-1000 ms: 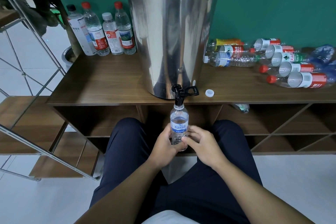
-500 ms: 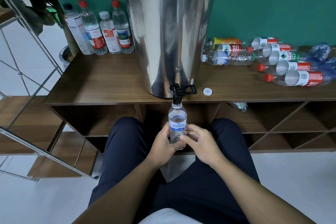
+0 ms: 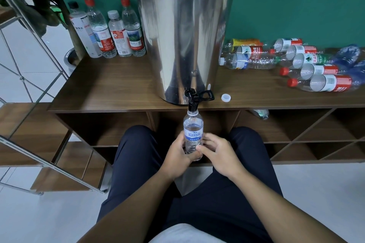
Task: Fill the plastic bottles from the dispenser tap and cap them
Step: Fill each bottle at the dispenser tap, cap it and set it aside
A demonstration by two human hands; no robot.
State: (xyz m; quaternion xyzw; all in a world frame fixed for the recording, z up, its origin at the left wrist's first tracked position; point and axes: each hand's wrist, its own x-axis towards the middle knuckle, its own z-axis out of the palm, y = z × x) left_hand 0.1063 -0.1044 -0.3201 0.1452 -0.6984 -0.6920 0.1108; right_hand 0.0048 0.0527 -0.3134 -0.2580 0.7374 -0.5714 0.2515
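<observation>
Below the bench (image 3: 122,87) edge, a clear bottle (image 3: 193,134) with a blue label stands upright, its open mouth directly under the black tap (image 3: 192,100) of the steel dispenser (image 3: 183,41). The left hand (image 3: 178,156) has its grip wrapped round the bottle's lower half; the right hand (image 3: 219,154) pinches the same bottle with thumb and fingers from the other side. A white cap (image 3: 226,97) lies on the bench just right of the tap. Four capped bottles (image 3: 110,33) stand left of the dispenser; empty bottles (image 3: 308,65) lie on their sides to its right.
</observation>
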